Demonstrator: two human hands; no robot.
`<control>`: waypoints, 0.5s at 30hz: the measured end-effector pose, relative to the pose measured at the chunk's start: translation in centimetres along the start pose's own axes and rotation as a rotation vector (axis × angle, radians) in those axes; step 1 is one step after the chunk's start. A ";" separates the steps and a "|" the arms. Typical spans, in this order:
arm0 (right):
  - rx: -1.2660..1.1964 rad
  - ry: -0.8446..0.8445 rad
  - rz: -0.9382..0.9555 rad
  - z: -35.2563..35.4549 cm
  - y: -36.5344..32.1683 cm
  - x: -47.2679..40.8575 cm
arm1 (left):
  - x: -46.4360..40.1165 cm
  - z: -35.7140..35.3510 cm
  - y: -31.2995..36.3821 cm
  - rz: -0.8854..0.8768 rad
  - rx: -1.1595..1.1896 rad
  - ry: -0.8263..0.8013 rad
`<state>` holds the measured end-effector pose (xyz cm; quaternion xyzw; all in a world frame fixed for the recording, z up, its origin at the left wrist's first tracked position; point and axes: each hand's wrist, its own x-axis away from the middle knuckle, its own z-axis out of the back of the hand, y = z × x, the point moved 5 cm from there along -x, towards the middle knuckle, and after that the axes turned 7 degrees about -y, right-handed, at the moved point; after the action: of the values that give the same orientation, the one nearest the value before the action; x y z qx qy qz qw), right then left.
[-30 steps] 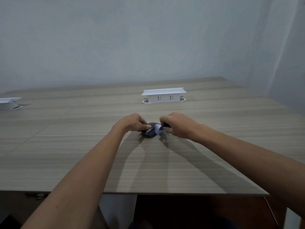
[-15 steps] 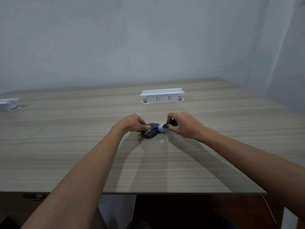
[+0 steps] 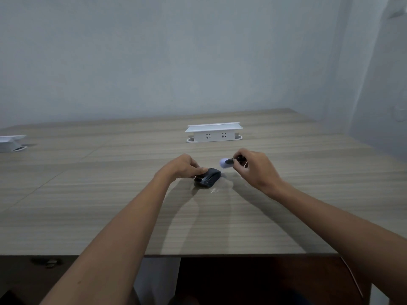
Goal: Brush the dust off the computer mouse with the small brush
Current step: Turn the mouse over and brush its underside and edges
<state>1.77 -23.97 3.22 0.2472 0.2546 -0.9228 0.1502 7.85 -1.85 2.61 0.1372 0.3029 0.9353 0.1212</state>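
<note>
Lifted off the mouse, right hand pinches the blurred brush; left hand grips it.

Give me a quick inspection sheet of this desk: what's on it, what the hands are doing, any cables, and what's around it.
Surface: wood-grain table, with a pale speck of debris just in front of the mouse.
Job's things: dark computer mouse flat on the table; small brush with pale bristles, lifted clear of the mouse, up and to its right.
Clutter: white socket box behind the mouse; a second white box at the far left edge.
Hands: left hand holds the mouse's left side; right hand pinches the brush handle.
Cables: nothing seen.
Surroundings: plain pale wall behind; dark space under the table.
</note>
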 end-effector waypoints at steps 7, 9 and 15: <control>0.056 0.008 -0.183 0.2 1.8 0.9 | 0.9 1.4 0.2 -0.080 -0.167 0.242; 0.073 0.004 -0.216 0.3 2.2 1.3 | 1.1 1.5 -0.3 -0.076 -0.211 0.292; 0.141 0.001 -0.245 -0.4 2.9 2.6 | 1.5 0.6 -1.9 -0.063 -0.254 0.348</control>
<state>0.93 -26.59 0.41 0.2247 0.2174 -0.9497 0.0187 6.89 0.40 2.20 -0.0522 0.2029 0.9713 0.1124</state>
